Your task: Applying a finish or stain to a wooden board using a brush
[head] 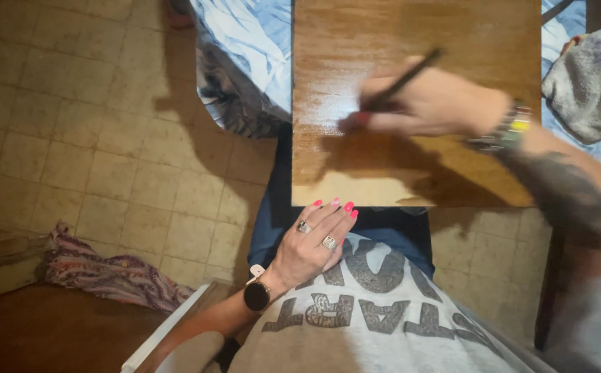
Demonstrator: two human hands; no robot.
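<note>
A person seated over a worn tiled floor (107, 138) works on a brown wooden board (383, 41) whose near edge meets the fingertips of the left hand (314, 242), which lies flat and open, holding nothing. The right hand (432, 103) is closed around a thin dark brush (404, 81), its tip touching the glossy board. Blue-and-white cloth (245, 48) lies beyond the left hand; a patterned fabric (107, 273) sits on the floor far to its left.
</note>
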